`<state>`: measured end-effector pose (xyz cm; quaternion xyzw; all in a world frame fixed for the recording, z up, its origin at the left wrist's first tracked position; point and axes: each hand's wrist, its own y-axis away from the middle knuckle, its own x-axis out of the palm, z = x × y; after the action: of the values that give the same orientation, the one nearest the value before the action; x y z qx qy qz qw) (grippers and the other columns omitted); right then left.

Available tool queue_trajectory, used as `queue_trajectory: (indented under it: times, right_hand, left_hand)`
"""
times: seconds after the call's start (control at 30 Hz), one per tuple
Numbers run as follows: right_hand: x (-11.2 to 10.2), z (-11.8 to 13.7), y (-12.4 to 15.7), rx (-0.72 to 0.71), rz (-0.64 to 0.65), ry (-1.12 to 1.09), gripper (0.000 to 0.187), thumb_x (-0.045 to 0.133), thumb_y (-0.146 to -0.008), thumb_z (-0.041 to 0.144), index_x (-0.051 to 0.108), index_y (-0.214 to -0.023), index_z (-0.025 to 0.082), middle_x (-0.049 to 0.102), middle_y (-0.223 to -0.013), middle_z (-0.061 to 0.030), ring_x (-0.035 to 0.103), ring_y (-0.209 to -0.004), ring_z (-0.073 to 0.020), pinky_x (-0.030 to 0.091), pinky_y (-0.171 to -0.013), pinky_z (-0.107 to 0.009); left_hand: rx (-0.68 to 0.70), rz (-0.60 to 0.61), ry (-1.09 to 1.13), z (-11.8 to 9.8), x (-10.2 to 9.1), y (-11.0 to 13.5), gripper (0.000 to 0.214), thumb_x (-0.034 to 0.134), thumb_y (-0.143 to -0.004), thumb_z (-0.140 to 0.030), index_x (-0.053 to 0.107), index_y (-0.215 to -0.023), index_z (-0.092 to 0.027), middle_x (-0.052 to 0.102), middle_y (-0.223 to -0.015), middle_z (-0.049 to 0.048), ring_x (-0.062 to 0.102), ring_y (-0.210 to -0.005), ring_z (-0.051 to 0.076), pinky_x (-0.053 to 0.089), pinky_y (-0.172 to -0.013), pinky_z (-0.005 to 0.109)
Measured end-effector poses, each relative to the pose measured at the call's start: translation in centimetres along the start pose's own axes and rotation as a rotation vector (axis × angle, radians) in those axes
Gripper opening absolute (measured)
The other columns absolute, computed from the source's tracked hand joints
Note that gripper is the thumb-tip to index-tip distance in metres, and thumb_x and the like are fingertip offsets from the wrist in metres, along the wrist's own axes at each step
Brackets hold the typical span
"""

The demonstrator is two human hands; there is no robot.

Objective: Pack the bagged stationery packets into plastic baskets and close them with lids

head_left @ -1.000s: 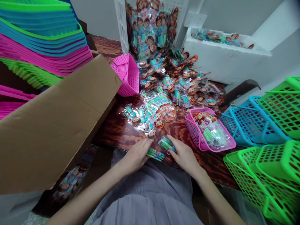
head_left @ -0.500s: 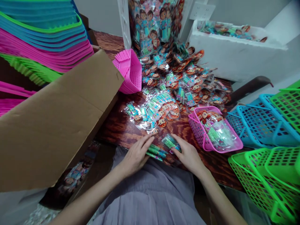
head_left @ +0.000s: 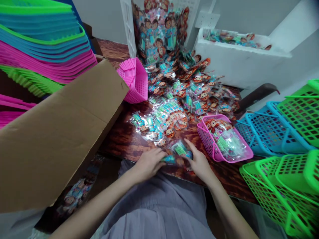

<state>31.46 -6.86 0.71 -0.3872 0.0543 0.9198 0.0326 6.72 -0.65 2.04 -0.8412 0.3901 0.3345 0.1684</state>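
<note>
My right hand (head_left: 200,165) is closed on a small clear plastic packet (head_left: 179,148) with pale green strips and a blue part inside, its thumb and fingers at the packet's right side. My left hand (head_left: 149,165), palm down, has its fingers closed over the edge of more cartoon-figure packets (head_left: 169,159) near the table's front edge; these are blurred. Just beyond both hands lies a fanned group of similar packets (head_left: 169,113). A pink basket (head_left: 208,143) to the right of my right hand holds several packets.
A large heap of packets (head_left: 199,87) spreads toward a white crate (head_left: 129,30) at the back. Stacked pink baskets (head_left: 139,83) stand beside an open cardboard box (head_left: 67,129) on the left. Blue baskets (head_left: 269,129) and green baskets (head_left: 271,186) crowd the right. Behind is a white foam box (head_left: 224,63).
The view has shifted slightly. The several green-strip packets by my left hand are now mostly covered, its fingers having moved over them. My right hand still has its packet.
</note>
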Motion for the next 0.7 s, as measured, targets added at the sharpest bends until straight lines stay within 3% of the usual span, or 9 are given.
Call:
queue_trajectory:
  times: [0.1, 0.17, 0.27, 0.37, 0.47, 0.7]
  right_hand:
    - [-0.7, -0.7, 0.3, 0.058, -0.080, -0.055, 0.079, 0.054, -0.089, 0.030, 0.016, -0.158, 0.030, 0.048, -0.150, -0.0081, 0.056, -0.128, -0.0254, 0.048, -0.102, -0.041]
    - [-0.7, -0.7, 0.9, 0.022, -0.081, -0.064, 0.080, 0.053, -0.090, 0.031, 0.013, -0.159, 0.032, 0.040, -0.156, -0.0075, 0.051, -0.133, -0.0252, 0.045, -0.105, -0.041]
    - [-0.1, 0.5, 2.0, -0.084, 0.018, 0.003, 0.076, 0.048, -0.092, 0.026, 0.013, -0.158, 0.034, 0.045, -0.152, -0.0072, 0.054, -0.130, -0.0237, 0.047, -0.103, -0.037]
    - [0.4, 3.2, 3.1, -0.168, 0.154, 0.137, 0.081, 0.044, -0.090, 0.014, 0.008, -0.158, 0.037, 0.054, -0.135, -0.0070, 0.066, -0.107, -0.0209, 0.053, -0.088, -0.031]
    - [0.5, 6.2, 3.7, -0.242, 0.258, 0.302, 0.094, 0.045, -0.082, 0.005, 0.001, -0.158, 0.041, 0.055, -0.125, -0.0069, 0.069, -0.087, -0.0195, 0.054, -0.074, -0.029]
    - [0.7, 9.6, 3.4, -0.360, 0.389, 0.551, 0.102, 0.038, -0.079, -0.004, -0.010, -0.155, 0.043, 0.056, -0.116, -0.0074, 0.066, -0.079, -0.0199, 0.051, -0.068, -0.031]
  left_hand:
    - [-0.277, -0.195, 0.705, 1.6, -0.5, -0.1, 0.033, 0.063, -0.092, -0.041, 0.066, -0.113, -0.016, 0.069, -0.104, 0.0065, 0.063, -0.091, 0.022, 0.048, -0.082, 0.029]
    - [-0.466, -0.279, 1.137, 2.5, -0.6, -0.1, 0.038, 0.068, -0.089, -0.042, 0.067, -0.113, -0.013, 0.072, -0.104, 0.0077, 0.066, -0.087, 0.020, 0.051, -0.079, 0.027]
    - [-0.657, -0.361, 1.521, 3.2, -0.3, 0.1, 0.033, 0.068, -0.090, -0.035, 0.068, -0.112, -0.011, 0.074, -0.102, 0.0097, 0.070, -0.086, 0.020, 0.054, -0.079, 0.027]
    - [-0.700, -0.360, 1.656, 3.2, -0.1, 0.1, 0.029, 0.058, -0.097, -0.032, 0.067, -0.114, -0.011, 0.075, -0.101, 0.0104, 0.072, -0.086, 0.020, 0.056, -0.082, 0.029]
    - [-0.698, -0.311, 1.730, 2.9, 0.0, 0.1, 0.033, 0.048, -0.102, -0.032, 0.067, -0.116, -0.008, 0.075, -0.097, 0.0110, 0.073, -0.083, 0.019, 0.057, -0.084, 0.030]
    - [-0.644, -0.240, 1.890, 2.5, -0.1, 0.5, 0.041, 0.041, -0.104, -0.032, 0.063, -0.124, -0.004, 0.076, -0.094, 0.0132, 0.073, -0.081, 0.021, 0.055, -0.089, 0.032]
